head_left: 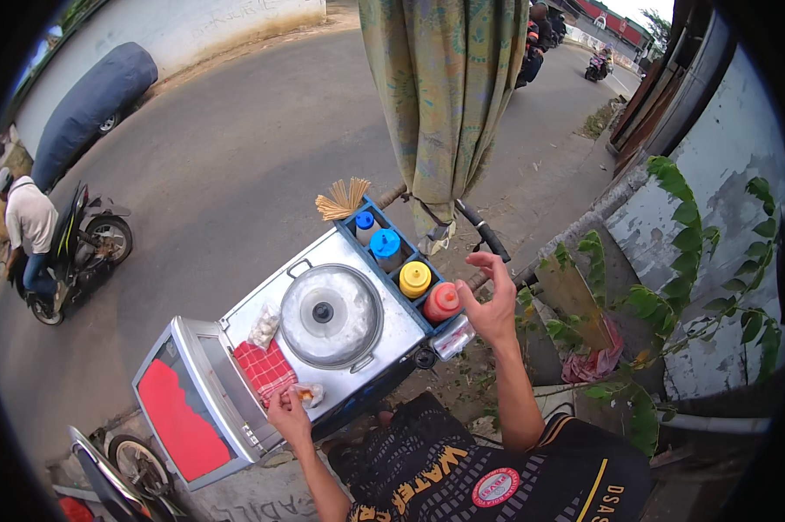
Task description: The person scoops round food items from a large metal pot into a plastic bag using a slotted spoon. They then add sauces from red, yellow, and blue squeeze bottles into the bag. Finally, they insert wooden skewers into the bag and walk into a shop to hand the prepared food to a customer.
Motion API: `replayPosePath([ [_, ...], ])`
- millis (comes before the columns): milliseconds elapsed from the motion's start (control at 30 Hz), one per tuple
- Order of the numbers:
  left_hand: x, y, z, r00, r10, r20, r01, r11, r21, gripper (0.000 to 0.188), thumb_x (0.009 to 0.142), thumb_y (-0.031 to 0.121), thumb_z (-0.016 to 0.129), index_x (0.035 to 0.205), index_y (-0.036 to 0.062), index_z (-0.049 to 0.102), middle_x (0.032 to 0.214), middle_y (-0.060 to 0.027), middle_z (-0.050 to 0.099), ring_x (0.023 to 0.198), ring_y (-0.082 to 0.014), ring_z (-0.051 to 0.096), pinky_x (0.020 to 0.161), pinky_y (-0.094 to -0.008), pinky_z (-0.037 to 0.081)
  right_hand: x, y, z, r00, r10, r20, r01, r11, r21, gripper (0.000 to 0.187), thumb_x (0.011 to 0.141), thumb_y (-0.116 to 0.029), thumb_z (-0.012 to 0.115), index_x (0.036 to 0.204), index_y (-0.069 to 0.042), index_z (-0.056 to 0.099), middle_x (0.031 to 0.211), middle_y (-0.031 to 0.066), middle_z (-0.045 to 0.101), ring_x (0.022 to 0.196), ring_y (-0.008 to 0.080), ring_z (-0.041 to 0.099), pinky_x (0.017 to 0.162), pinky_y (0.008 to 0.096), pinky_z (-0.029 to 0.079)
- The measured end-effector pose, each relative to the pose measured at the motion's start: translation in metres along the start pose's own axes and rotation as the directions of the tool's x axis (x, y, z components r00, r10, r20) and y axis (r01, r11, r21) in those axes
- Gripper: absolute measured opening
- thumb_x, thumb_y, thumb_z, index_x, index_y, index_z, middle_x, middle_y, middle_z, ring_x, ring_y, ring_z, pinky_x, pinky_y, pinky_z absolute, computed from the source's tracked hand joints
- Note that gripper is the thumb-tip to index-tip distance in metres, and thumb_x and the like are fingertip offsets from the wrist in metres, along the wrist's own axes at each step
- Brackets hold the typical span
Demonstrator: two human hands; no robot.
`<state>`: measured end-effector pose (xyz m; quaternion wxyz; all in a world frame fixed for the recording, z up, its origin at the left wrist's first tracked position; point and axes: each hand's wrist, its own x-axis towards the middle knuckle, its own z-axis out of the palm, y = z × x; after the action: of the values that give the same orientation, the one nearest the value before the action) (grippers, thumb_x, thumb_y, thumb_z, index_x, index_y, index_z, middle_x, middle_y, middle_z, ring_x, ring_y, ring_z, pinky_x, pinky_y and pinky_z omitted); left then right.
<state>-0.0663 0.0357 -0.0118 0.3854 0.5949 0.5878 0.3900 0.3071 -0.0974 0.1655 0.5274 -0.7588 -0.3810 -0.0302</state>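
My left hand [289, 419] is closed at the near edge of the cart top, its fingertips gripping the side of a small clear plastic bag [309, 395] with something orange inside. A red checked cloth [265, 369] lies just beyond it, and another clear bag of whitish round pieces [265, 325] rests above the cloth. Raised with fingers apart, my right hand [493, 303] holds nothing. It is close to a red squeeze bottle [443, 301] in the blue rack [422, 324]. A large lidded metal pot [332, 315] sits between my hands.
Yellow [415, 279] and blue-capped bottles [385, 247] stand in the rack beside wooden skewers [342, 200]. A glass-sided case [188, 400] adjoins the cart's left. A patterned curtain [440, 96] hangs ahead. Leafy plants [671, 261] grow at right; a motorbike rider [32, 226] is at left.
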Motion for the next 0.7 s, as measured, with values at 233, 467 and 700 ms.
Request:
replayPosePath([
  [233,0.000,0.003,0.001,0.988,-0.007,-0.152,0.017,0.998,0.067,0.015,0.100,0.010,0.070,0.104,-0.0023,0.075,0.067,-0.0063,0.066,0.057,-0.0112,0.058,0.054,-0.0308,0.046,0.096,0.004,0.025,0.692,0.216,0.688,0.130,0.901,-0.414,0.070,0.073,-0.041,0.090,0.123,0.002,0.068,0.122,0.0210,0.074,0.113,0.0341,0.071,0.098,0.0417,0.056],
  [467,0.000,-0.002,-0.001,0.994,-0.045,-0.104,0.047,0.999,0.017,0.017,0.100,0.012,0.071,0.110,-0.0006,0.076,0.065,-0.0040,0.064,0.058,-0.0109,0.057,0.055,-0.0308,0.047,0.071,0.006,0.094,0.688,0.244,0.683,0.325,0.738,-0.591,0.071,0.060,-0.040,0.095,0.117,-0.003,0.073,0.107,0.0205,0.076,0.104,0.0388,0.072,0.091,0.0478,0.058],
  [700,-0.003,-0.007,-0.010,0.984,-0.176,-0.022,0.174,0.982,-0.071,0.016,0.101,0.012,0.070,0.109,-0.0008,0.076,0.066,-0.0025,0.062,0.057,-0.0085,0.054,0.054,-0.0278,0.045,0.061,-0.004,0.074,0.818,-0.040,0.574,0.413,0.735,-0.537,0.058,0.060,-0.029,0.091,0.112,-0.008,0.075,0.100,0.0165,0.076,0.096,0.0380,0.072,0.088,0.0486,0.057],
])
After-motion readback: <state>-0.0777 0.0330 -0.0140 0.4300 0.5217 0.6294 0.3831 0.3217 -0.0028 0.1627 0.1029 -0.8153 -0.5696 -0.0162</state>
